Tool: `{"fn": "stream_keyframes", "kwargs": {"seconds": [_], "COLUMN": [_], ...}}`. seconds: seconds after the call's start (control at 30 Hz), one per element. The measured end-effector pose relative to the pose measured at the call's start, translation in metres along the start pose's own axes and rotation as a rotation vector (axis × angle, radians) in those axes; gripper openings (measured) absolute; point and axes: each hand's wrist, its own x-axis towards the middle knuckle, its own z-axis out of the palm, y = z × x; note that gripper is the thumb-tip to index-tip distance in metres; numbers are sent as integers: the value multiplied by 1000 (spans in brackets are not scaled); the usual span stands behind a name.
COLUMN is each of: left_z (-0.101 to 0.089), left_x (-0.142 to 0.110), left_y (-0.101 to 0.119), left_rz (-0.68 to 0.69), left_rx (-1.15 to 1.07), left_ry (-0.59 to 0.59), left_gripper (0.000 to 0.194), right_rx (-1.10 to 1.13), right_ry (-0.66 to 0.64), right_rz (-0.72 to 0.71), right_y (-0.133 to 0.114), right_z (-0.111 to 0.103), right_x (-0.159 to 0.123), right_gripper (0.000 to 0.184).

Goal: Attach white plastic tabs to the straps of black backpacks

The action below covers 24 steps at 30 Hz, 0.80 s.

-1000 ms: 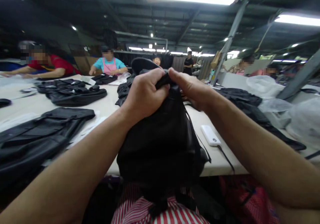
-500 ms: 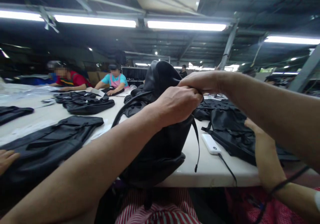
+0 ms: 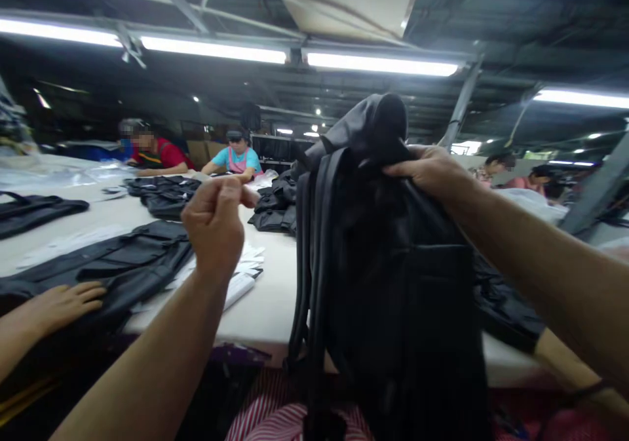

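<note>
A black backpack [image 3: 378, 264] hangs upright before me at the table's front edge, its shoulder straps [image 3: 317, 251] dangling on the left side. My right hand [image 3: 432, 172] grips it near the top, fingers closed on the dark fabric. Apart from the backpack, to its left, my left hand [image 3: 216, 225] is raised above the table with its fingers curled together. Whether something small sits in those fingers I cannot make out.
Another person's hand [image 3: 63, 310] lies on a flat black bag [image 3: 142, 257] at the left. White paper tags [image 3: 248, 261] lie beside it on the white table [image 3: 270, 297]. More black bags [image 3: 164, 195] are further back, where two co-workers sit. Another person's forearm [image 3: 565, 362] is at lower right.
My left hand has come off the backpack and moved left. My right hand has shifted right with the backpack, which has turned so its straps show. The white device on the table is now hidden.
</note>
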Motion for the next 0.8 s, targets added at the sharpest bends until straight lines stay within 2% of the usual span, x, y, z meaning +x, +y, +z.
{"fn": "stream_keyframes", "kwargs": {"seconds": [0.07,0.1,0.17,0.27,0.33,0.37,0.47,0.53,0.63,0.7,0.8], "left_z": [-20,-27,-33,-33,-31,-30,-30,-31,-36,-39,-43], "left_x": [5,8,12,6,-10,-22,-68,-97,-124,-131,-138], "left_y": [-16,-24,-41,-77,-108,-124,-166,-184,-200,-207,-217], "left_rz": [-40,-68,-143,-236,-311,-363,-497,-535,-544,-562,-642], "left_rx": [66,101,189,346,470,534,625,630,677,720,755], "left_ry": [49,26,-95,-289,-402,-463,-655,-721,-709,-677,-660], "left_gripper": [18,17,21,34,41,42,34,27,30,37,43], "right_rx": [33,31,23,-103,-412,-498,-634,-687,-704,-712,-763], "right_ry": [49,76,101,46,62,83,64,35,-46,-111,-110], "right_rz": [49,84,133,199,206,233,298,307,270,162,86], "right_y": [-6,-5,9,62,111,137,208,244,282,299,319], "right_z": [-7,-12,-25,-37,-37,-35,-21,-5,29,53,79], "right_x": [8,16,34,59,62,59,33,6,-38,-66,-96], "right_gripper": [22,21,19,28,33,35,23,21,29,35,40]}}
